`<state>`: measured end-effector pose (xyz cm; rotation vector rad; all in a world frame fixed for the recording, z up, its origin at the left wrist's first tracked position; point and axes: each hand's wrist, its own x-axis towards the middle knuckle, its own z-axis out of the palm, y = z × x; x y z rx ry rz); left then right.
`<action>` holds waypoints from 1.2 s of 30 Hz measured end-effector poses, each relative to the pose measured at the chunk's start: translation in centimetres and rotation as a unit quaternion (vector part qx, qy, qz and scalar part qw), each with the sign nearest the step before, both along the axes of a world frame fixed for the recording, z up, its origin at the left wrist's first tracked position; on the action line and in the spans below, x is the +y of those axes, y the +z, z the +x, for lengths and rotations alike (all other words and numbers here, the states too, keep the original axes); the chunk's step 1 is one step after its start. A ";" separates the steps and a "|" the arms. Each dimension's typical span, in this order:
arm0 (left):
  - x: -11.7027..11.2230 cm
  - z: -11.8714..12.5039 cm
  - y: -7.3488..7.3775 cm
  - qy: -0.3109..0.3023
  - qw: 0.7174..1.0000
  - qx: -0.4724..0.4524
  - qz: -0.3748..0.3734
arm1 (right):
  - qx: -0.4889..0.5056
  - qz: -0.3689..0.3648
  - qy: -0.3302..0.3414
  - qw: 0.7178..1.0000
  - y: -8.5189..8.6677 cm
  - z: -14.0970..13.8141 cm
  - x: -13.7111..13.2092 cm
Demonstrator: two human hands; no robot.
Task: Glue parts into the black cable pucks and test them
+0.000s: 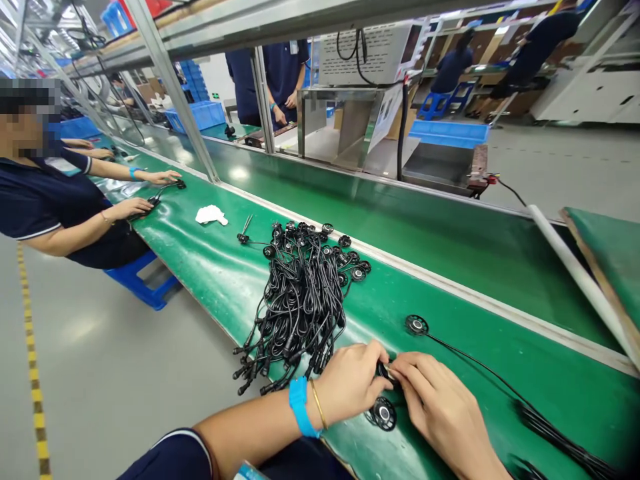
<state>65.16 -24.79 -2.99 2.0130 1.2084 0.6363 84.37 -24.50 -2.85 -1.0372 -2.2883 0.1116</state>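
My left hand [353, 380], with a blue band and a gold bracelet at the wrist, pinches a small black part [384, 371]. The fingers of my right hand [443, 403] are closed together against the same part from the other side; they hide most of it. Just below my hands lies a black spoked disc [384, 413] with a pale centre. Another such disc [417, 325] rests farther up the table, joined to a black cable [470, 360]. That cable runs right to a bundled length of cable [555, 433].
A large heap of black cables [305, 293] with discs and connectors lies left of my hands. Tweezers [247, 223] and a white crumpled cloth or paper [211, 215] are beyond it. A co-worker [60, 180] handles cables at the left. A metal post [175, 87] stands along the green table [220, 267].
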 end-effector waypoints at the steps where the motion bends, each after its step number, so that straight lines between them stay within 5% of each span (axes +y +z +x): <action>1: 0.0 0.0 0.0 0.000 1.000 0.004 0.001 | 0.012 -0.001 0.000 1.000 0.3 -0.1 0.1; 5: 0.1 0.0 0.2 0.004 1.000 0.008 0.002 | 0.124 -0.068 -0.043 0.989 1.5 0.2 0.3; 7: 0.1 0.0 0.2 0.005 1.000 0.008 0.001 | 0.190 -0.146 -0.125 0.963 1.5 0.8 0.4; 9: 0.2 0.0 0.2 0.005 1.000 0.016 0.002 | 0.271 -0.250 -0.237 0.899 0.9 1.6 0.6; 11: 0.2 0.0 0.1 -0.002 0.999 0.029 0.017 | 0.379 -0.352 -0.312 0.797 0.0 2.3 0.8; 13: 0.1 -0.1 -0.1 -0.019 0.998 0.032 0.045 | 0.471 -0.416 -0.317 0.710 -0.7 2.7 1.0; 15: 0.1 -0.1 -0.4 -0.036 0.996 0.024 0.074 | 0.520 -0.447 -0.293 0.666 -0.8 2.8 1.0; 25: 0.0 -0.1 -1.3 -0.044 0.992 0.040 0.112 | 0.569 -0.518 -0.216 0.600 1.1 2.3 0.8; 31: 0.1 0.1 1.8 -0.033 0.992 0.073 0.097 | 0.583 -0.398 -0.305 0.639 0.0 3.7 1.4; 36: 4.8 4.5 4.6 -0.021 0.984 0.088 0.151 | 0.573 -0.305 -0.346 0.678 -0.7 4.7 1.9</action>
